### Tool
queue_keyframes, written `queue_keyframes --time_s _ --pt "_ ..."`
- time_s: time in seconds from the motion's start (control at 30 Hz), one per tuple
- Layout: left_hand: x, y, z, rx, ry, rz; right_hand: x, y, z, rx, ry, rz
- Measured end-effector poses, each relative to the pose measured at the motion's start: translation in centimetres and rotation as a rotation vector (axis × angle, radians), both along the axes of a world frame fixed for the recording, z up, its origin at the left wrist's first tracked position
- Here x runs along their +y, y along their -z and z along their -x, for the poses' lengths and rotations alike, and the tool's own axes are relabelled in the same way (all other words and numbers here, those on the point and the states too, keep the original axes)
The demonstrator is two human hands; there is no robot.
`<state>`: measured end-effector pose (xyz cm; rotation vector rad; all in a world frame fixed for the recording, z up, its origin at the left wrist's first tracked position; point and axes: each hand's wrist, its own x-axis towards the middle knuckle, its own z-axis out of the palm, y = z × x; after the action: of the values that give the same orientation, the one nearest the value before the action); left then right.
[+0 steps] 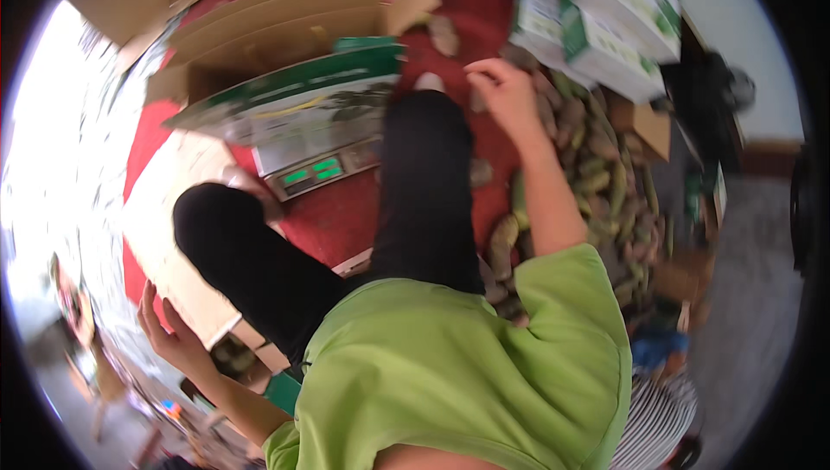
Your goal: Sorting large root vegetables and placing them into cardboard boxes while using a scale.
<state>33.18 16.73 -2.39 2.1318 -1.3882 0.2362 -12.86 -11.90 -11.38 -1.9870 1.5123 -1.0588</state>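
The left hand (175, 338) hangs loose, fingers parted and holding nothing, near one pale cardboard piece (177, 232), and to its right one open box (333, 98) stands just beyond one scale (361, 155) with two lit green panels (326, 168). Past two black-clad legs (424, 185), the right hand (504, 94) is over the red floor (333, 223), its fingers loosely bent with nothing seen in their grasp, just left of one heap of green and brown vegetables (596, 180), too many to count, below three white-and-green cartons (612, 51).
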Motion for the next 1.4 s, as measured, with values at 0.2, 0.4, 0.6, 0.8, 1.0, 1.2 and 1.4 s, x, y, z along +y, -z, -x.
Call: queue_keyframes --time_s 0.2,0.4,0.6,0.8,1.0,1.2,1.4 --pt "-9.1 0.9 13.6 -0.066 0.723 -0.232 14.5 14.0 6.2 0.319 0.17 -0.506" --pt "-5.0 6.4 16.3 -0.306 1.133 -0.467 28.0 26.4 7.5 0.503 -0.003 -0.729" --pt "-4.5 6.0 15.6 -0.207 1.043 -0.46 30.4 27.7 8.5 0.312 -0.13 -0.701" --pt "-5.2 5.3 14.5 -0.187 0.874 -0.399 27.1 33.0 8.8 -0.146 0.176 -0.943" --pt "-11.3 2.7 12.0 -0.203 0.591 -0.217 27.6 38.1 10.1 -0.065 0.081 -0.772" --pt "-18.4 1.3 9.2 -0.211 0.375 -0.112 29.7 38.8 10.4 -0.18 -0.067 -0.714" --pt "-23.8 4.0 6.7 -0.308 0.283 -0.213 30.7 39.3 10.9 -0.286 -0.055 -0.733"
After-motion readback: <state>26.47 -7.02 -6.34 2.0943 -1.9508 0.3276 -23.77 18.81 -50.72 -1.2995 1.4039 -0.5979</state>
